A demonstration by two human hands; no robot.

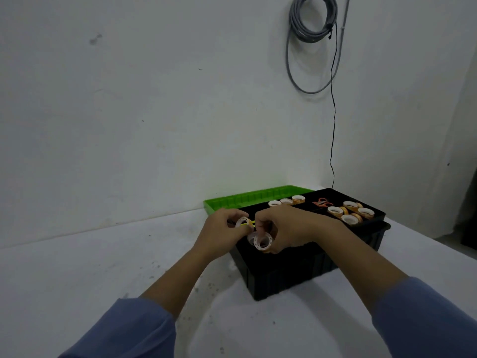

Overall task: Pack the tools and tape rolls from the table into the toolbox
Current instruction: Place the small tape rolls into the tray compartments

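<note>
A black toolbox stands on the white table, its green lid open behind it. Both hands hover over the box's near left corner. My left hand pinches a white tape roll with something yellow across it. My right hand grips another white tape roll by its rim. Several tape rolls with orange sides lie in the tray's right compartments, and more sit at the back. Orange-handled scissors lie in the middle.
The table meets a white wall behind the box. A grey cable coil hangs on the wall, and a thin black cord drops to the table by the toolbox. The table's right edge falls away past the box.
</note>
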